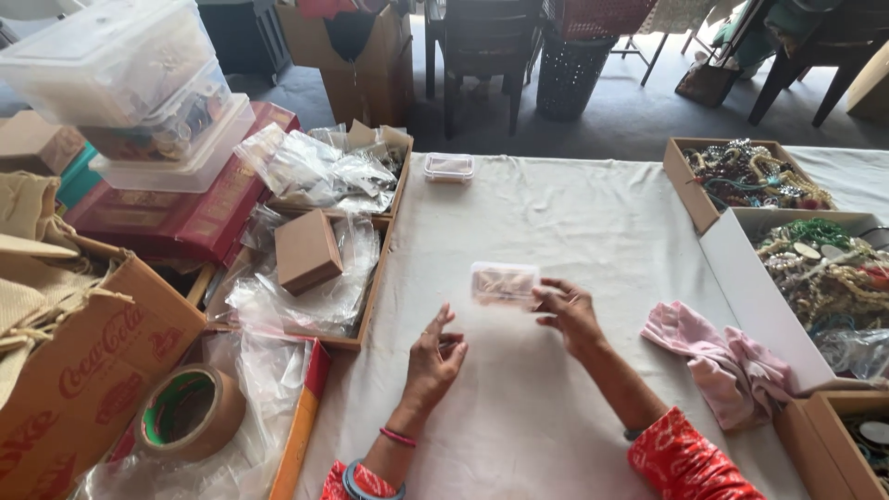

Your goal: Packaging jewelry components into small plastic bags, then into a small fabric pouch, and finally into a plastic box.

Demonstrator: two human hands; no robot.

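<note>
Head view: a small, clear, rectangular plastic box (504,282) with pale contents is seen held just above the white cloth-covered table (574,213), its long axis running roughly left to right across the picture. It is pinched at its right end by the fingertips of the right hand (568,315), which is set palm down with the forearm angled in from the lower right and a red patterned sleeve (690,458) shown at the elbow. The box therefore lies to the left of the gripping fingers and extends away from them. The left hand (435,356) is held apart from the box, below and to its left, with the fingers loosely curled and nothing grasped; pink and blue bangles are worn at that wrist. The right hand is plainly the nearer one. A second small clear box (449,167) is left farther up the table, and a crumpled pink cloth (722,361) is lying to the right, near cardboard trays of beaded jewellery (820,259).
</note>
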